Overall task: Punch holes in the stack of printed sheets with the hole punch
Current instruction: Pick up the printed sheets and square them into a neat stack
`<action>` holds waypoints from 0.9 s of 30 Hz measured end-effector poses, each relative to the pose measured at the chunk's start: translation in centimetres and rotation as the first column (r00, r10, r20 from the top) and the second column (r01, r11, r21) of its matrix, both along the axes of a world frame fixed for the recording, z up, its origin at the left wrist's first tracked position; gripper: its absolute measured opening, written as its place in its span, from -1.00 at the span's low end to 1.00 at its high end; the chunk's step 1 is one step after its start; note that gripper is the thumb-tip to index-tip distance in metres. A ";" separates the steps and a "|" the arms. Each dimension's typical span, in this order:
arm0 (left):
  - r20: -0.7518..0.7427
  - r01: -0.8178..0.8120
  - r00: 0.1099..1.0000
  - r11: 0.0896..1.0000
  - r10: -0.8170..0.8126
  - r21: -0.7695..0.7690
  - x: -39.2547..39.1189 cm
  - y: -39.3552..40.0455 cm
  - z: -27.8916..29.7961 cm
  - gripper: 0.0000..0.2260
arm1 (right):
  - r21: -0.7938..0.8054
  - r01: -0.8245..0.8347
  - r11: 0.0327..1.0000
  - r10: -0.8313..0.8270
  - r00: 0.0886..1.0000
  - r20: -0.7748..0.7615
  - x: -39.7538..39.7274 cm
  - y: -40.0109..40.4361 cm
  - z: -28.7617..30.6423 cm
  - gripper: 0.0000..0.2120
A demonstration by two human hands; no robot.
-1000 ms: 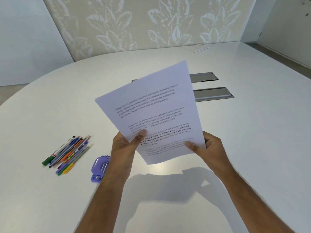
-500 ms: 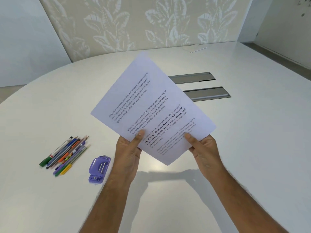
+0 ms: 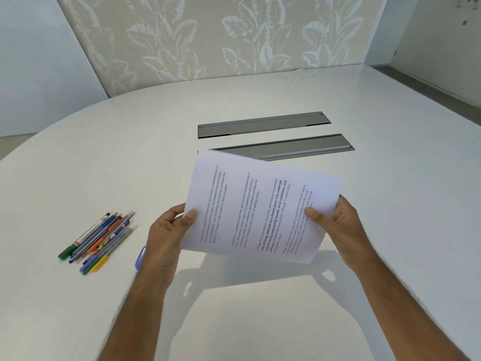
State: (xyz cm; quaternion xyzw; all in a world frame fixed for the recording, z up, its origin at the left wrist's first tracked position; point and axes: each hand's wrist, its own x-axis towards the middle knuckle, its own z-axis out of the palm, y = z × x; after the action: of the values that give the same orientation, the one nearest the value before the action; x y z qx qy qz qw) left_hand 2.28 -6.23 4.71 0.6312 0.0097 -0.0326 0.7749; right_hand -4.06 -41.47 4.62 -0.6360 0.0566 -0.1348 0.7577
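A stack of white printed sheets hangs above the white table, turned so its text lines run roughly up and down. My left hand grips the stack's left edge, thumb on top. At the right edge my right hand pinches the sheets, thumb on the printed face. The purple hole punch lies on the table behind my left wrist; only a thin sliver of it shows.
A bundle of several coloured pens lies on the table at the left. Two grey cable-slot covers are set into the table beyond the sheets. A white pad lies at the far edge.
Both hands have rotated the stack clockwise, from tilted portrait to nearly sideways, and lowered it. My left arm now covers most of the hole punch.
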 end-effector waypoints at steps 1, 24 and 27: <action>0.008 0.023 1.000 0.998 -0.024 0.064 -0.1 0.1 0.1 -0.46 | -0.012 -0.017 1.000 0.017 1.000 -0.018 -0.1 -0.2 0.1 -0.63; 0.076 -0.006 0.997 0.946 -0.020 0.325 -1.4 -3.2 -1.4 -0.85 | -0.288 0.051 0.956 -0.075 0.994 -0.073 -0.2 0.6 -1.2 -0.83; 0.106 -0.042 0.994 0.951 0.010 0.306 -1.6 -3.0 -0.8 -0.83 | -0.305 0.050 0.951 -0.073 0.995 -0.064 0.0 0.6 -0.9 -0.83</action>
State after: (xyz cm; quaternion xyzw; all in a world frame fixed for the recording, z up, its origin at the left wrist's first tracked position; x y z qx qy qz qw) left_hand 0.69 -9.23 3.96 0.7450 -0.0167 0.0122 0.6667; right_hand -4.02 -40.91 3.74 -0.7471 0.0830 -0.1418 0.6441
